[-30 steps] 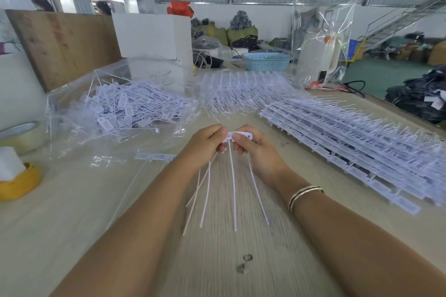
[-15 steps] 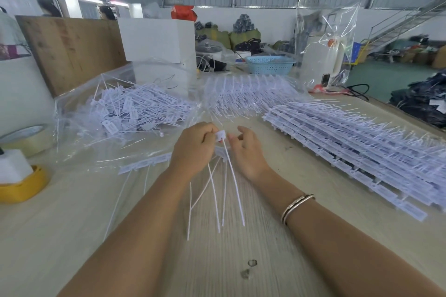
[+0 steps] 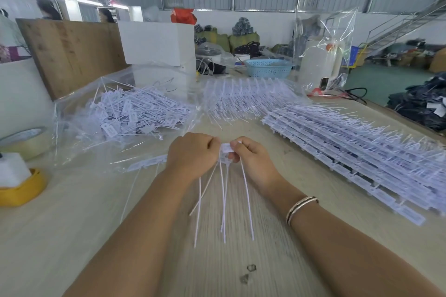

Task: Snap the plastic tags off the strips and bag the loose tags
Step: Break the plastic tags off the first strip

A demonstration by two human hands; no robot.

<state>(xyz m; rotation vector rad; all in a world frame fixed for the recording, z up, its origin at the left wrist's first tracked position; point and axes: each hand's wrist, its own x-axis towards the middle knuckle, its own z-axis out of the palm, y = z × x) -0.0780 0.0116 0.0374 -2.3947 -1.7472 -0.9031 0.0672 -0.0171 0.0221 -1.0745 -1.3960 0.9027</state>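
Left hand: the left hand (image 3: 193, 154) sits in the middle of the view, curled into a fist around a bunch of white plastic tags (image 3: 223, 190). The fingertips are tucked under, so they are hidden.
Right hand: the right hand (image 3: 251, 161) is just beside the left one, at 3 o'clock from it. Its thumb and fingers pinch the flat white head of a tag (image 3: 227, 147).
Tags in the hands: the heads are mostly covered by the two hands. The long thin tails hang down toward 6 o'clock over the wooden table (image 3: 72, 224) and spread apart a little.
Strip on the table: a short strip piece (image 3: 147, 163) lies at 9 o'clock from the left hand. Part of it is behind the wrist.
Bag of loose tags: a clear plastic bag (image 3: 79, 113) lies at 10 o'clock with a pile of loose tags (image 3: 135, 113) in it. The shiny plastic makes its edges hard to see.
Full strips: rows of tag strips (image 3: 362, 149) lie at 2 o'clock and run off the right edge. More of them (image 3: 246, 99) lie at 12 o'clock, blurry under clear wrap.
Bracelet: thin bangles (image 3: 301, 206) go around the right wrist.
Tape: a tape roll (image 3: 26, 140) sits at 9 o'clock, cut off by the left edge.
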